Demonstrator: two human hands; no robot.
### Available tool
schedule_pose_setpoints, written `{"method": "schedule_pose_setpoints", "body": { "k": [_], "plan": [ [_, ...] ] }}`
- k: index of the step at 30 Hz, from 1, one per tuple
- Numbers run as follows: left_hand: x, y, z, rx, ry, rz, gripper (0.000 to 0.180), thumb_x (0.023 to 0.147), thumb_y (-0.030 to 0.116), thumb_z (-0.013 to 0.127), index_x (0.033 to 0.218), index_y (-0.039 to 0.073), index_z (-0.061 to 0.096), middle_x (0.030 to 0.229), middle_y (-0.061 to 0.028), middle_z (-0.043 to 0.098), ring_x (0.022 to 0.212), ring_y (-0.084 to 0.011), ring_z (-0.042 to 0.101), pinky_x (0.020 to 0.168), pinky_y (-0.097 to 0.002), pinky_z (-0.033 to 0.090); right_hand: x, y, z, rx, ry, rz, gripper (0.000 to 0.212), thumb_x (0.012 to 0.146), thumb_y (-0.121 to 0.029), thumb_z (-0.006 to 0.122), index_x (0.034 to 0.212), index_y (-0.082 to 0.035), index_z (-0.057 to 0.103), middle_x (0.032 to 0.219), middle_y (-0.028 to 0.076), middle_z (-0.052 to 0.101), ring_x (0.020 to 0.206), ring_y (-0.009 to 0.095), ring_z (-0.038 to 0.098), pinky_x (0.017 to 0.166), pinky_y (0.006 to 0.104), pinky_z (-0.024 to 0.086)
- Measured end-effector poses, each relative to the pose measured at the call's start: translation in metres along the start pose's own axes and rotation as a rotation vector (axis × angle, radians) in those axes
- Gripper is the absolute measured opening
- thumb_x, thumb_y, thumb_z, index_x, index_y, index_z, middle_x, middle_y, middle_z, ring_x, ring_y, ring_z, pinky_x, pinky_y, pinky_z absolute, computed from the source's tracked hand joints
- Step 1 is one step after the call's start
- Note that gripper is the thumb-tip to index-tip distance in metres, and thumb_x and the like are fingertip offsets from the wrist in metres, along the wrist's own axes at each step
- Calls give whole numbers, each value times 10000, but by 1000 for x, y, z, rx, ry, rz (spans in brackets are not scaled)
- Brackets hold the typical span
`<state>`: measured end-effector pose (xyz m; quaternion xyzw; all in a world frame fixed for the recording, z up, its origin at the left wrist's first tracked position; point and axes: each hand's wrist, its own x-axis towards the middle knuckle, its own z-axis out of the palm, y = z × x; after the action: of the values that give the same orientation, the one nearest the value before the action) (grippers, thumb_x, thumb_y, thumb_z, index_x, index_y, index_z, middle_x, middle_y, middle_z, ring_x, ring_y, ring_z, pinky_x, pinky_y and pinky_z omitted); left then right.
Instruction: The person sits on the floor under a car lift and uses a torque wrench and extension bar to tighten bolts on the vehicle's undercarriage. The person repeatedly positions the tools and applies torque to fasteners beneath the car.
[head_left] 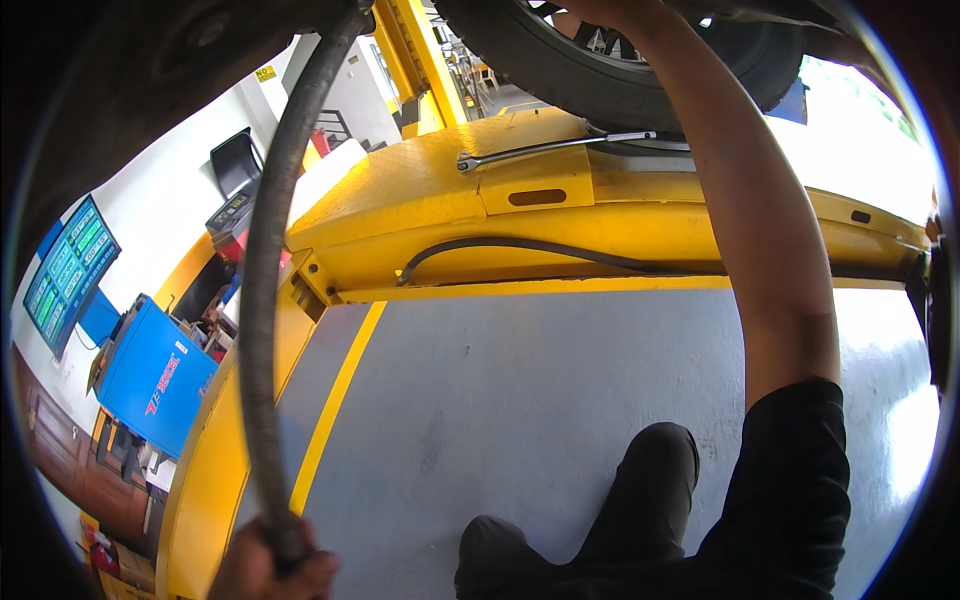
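Observation:
My left hand, low at the left, is closed round the lower end of a long dark bar. From there the bar rises to the dark underside of a vehicle. It looks bowed near the rim of the picture. My right arm stretches up past a tyre, and my right hand is at the top edge beside the wheel rim. Its fingers are mostly cut off or hidden. A long-handled ratchet lies on the yellow lift platform below the tyre.
A black hose runs along the platform's side. A yellow post stands behind. At the left are a blue cabinet, a screen and a yellow rail. My knees are over the grey floor.

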<state>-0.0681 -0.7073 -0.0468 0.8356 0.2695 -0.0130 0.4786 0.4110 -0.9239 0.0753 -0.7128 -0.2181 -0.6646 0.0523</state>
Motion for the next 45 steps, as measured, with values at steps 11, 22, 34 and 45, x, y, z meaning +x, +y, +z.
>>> {"method": "schedule_pose_setpoints", "body": {
  "k": [11,22,34,45],
  "plan": [
    [-72,21,-55,229,284,-167,447,835,5,668,1163,-19,367,691,-117,580,520,-282,677,512,-410,603,-43,-37,8,255,460,363,449,907,-238,646,1295,-13,615,1263,256,655,1260,431,573,1071,557,423],
    [-22,-11,-88,-532,-442,-156,154,973,79,662,1109,9,647,884,-116,686,848,-249,707,761,-408,594,41,-184,24,2064,-29,695,378,1082,-342,450,1144,-35,662,997,119,692,866,208,689,727,365,537],
    [-4,-44,-56,-507,35,395,519,904,68,682,1311,-52,382,713,-81,578,502,-229,652,416,-333,534,66,-245,46,2390,-164,770,276,1043,-294,454,1053,-121,669,868,63,623,772,180,605,609,379,484],
    [231,-89,115,-97,419,659,445,971,187,714,1294,11,463,707,-18,591,583,-157,635,542,-305,518,45,-181,8,2418,-369,714,295,1067,-353,476,973,-96,586,771,41,551,604,187,534,534,375,477]
  ]
}}
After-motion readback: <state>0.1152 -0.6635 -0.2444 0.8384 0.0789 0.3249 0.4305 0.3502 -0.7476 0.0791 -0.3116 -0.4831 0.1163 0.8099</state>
